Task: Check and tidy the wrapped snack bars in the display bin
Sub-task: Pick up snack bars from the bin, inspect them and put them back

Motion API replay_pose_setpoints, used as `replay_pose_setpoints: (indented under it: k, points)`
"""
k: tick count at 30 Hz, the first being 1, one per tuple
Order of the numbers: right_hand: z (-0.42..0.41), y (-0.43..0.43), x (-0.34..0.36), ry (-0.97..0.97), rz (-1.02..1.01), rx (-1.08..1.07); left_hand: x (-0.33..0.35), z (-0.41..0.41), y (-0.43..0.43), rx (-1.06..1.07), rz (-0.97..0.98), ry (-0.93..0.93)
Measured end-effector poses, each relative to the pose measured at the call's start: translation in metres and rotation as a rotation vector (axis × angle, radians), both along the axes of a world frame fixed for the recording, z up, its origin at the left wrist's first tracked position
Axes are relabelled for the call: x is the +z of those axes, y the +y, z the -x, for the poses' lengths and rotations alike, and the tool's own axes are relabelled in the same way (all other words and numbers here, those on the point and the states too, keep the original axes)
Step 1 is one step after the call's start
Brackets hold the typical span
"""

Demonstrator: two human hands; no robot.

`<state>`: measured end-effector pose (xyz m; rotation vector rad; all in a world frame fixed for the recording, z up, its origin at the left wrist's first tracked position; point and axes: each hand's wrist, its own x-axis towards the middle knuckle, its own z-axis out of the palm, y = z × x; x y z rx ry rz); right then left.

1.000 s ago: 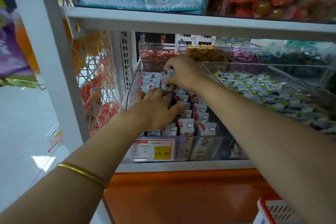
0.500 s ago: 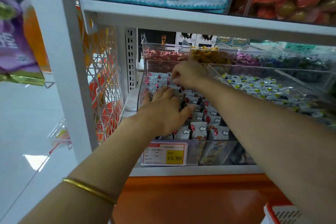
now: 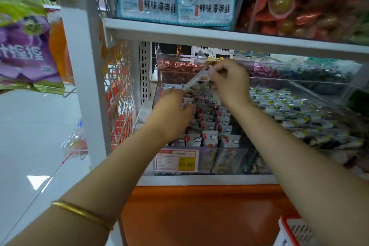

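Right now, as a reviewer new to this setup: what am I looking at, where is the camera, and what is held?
No machine here: a person wears one camera on the head, looking forward and down at their bare hands. A clear display bin on the shelf holds rows of wrapped snack bars, with a price tag in front. The right hand pinches one bar above the rows. The left hand reaches in by that bar's lower end; whether it grips anything is unclear.

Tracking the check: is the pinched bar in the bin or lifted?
Lifted: the right hand pinches the bar tilted above the rows in the bin.
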<state>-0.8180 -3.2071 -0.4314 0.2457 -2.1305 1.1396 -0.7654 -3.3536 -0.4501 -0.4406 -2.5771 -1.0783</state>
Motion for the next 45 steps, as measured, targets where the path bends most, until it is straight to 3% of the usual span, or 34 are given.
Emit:
replay_pose_setpoints:
  k: [3,7,14,21,27,30,35,40,45]
  points:
    - [-0.040,0.006,-0.004,-0.041,0.226,0.030,0.001,-0.019,-0.005,0.021,-0.179,-0.063]
    - [-0.084,0.006,-0.010,-0.248,0.667,0.258,-0.002,-0.042,-0.012,-0.003,-0.501,-0.255]
    - [-0.116,0.009,-0.015,-0.396,1.154,0.445,0.001,-0.053,-0.018,-0.130,-1.008,-0.401]
    - [-0.122,0.017,-0.023,-0.433,1.296,0.464,0.001,-0.051,-0.019,-0.237,-1.192,-0.520]
    - [-0.121,0.022,-0.023,-0.453,1.388,0.460,-0.002,-0.049,-0.020,-0.282,-1.132,-0.520]
    - [-0.121,0.022,-0.023,-0.458,1.346,0.431,-0.004,-0.050,-0.021,-0.272,-1.028,-0.434]
    - [-0.121,0.025,-0.025,-0.430,0.917,0.326,-0.003,-0.054,-0.021,-0.185,-0.654,-0.226]
    - [-0.116,0.027,-0.030,-0.347,0.688,0.311,0.000,-0.052,-0.021,-0.232,-0.703,-0.387]
    - [-0.111,0.026,-0.034,-0.361,0.550,0.341,-0.001,-0.049,-0.022,-0.184,-0.524,-0.276]
